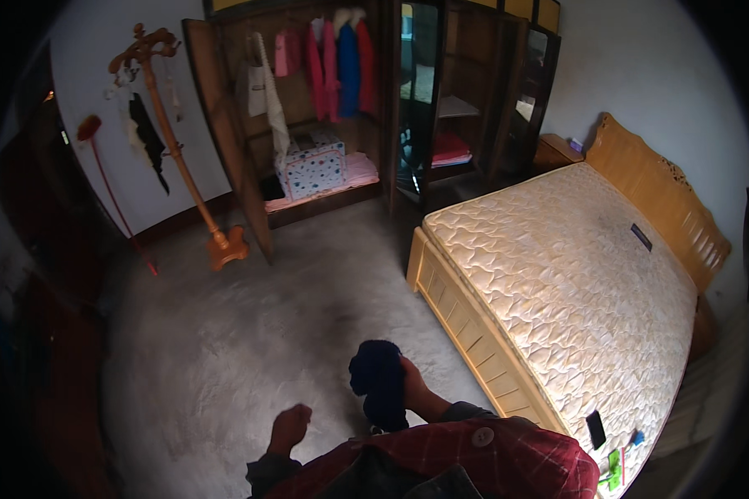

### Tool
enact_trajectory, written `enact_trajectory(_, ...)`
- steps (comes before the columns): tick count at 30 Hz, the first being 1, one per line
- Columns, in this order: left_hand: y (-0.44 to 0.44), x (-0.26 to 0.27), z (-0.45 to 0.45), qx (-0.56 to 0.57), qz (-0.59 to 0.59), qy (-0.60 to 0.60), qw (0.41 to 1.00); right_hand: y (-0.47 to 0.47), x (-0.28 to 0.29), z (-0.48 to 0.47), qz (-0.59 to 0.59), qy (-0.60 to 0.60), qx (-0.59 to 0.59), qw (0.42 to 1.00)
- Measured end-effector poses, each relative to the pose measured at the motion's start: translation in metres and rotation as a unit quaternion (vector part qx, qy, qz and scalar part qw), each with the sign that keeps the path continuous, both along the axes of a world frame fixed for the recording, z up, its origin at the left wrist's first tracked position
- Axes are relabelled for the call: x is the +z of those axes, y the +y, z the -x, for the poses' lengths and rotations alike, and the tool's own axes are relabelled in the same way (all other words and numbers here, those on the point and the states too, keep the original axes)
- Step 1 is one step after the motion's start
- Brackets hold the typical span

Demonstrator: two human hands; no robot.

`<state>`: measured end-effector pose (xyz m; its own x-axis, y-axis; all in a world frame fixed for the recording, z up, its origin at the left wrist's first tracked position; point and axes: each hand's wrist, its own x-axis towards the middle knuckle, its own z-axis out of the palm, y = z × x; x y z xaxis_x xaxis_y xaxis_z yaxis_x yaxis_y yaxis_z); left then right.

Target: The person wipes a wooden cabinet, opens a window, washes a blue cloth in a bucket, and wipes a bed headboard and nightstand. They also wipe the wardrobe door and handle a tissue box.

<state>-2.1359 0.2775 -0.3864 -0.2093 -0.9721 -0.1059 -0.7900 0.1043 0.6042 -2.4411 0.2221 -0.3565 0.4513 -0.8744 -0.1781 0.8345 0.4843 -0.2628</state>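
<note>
A dark navy bundle of cloth (377,380) is in my right hand (417,383), which grips its right side above the grey floor. My left hand (290,427) is apart from it, to the left, with its fingers curled in; no object shows in it, and whether the fingers are fully closed is hard to see. Part of the bundle's lower end is near the hem of my red checked garment (474,443).
A bed with a bare quilted mattress (555,262) stands on the right, a phone (596,429) near its lower corner. Ahead, an open wooden wardrobe (324,209) holds hanging clothes and a patterned storage box (315,171). A wooden coat stand (187,174) and a red-handled broom (109,174) are at left.
</note>
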Motion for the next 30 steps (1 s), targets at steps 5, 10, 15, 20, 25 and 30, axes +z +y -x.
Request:
enact_trajectory(5,-0.133,-0.011,0.032,-0.048,-0.022,0.065,0.996,-0.086,0.007,0.035,0.011,0.093,-0.117,0.989)
enact_trajectory(10,-0.246,-0.049,0.071,-0.245,-0.087,-0.001,0.966,-0.167,-0.013,0.061,0.030,0.095,-0.185,0.978)
enact_trajectory(15,-0.413,-0.049,0.109,-0.256,-0.109,0.016,0.960,-0.288,-0.012,0.087,0.089,0.067,-0.196,0.974)
enact_trajectory(20,-0.575,-0.002,0.149,-0.243,-0.108,0.091,0.960,-0.393,0.024,0.117,-0.002,0.191,-0.332,0.924)
enact_trajectory(25,-0.685,0.003,0.197,-0.312,-0.083,0.029,0.946,-0.469,0.034,0.156,0.084,0.079,-0.325,0.939)
enact_trajectory(30,-0.747,-0.014,0.258,-0.327,-0.189,0.031,0.925,-0.564,0.004,0.211,0.007,0.135,-0.383,0.914)
